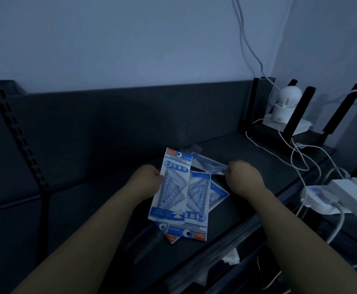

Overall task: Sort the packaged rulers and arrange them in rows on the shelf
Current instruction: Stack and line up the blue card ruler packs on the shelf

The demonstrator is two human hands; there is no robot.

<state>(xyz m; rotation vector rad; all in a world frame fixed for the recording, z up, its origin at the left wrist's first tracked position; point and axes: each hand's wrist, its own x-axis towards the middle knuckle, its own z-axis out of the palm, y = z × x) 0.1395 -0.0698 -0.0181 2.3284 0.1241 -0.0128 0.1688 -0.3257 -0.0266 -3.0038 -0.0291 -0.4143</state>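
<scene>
At the right end of the dark shelf, a black router, a white dome camera and a white power strip sit well apart from the hands. The ruler packs read "GEOMETRIC" with a circled "2". The left hand grips the left edge of the top pack, which overlaps the pile on the shelf, and the right hand seems, in the dim light, to pinch a clear pack just behind.
</scene>
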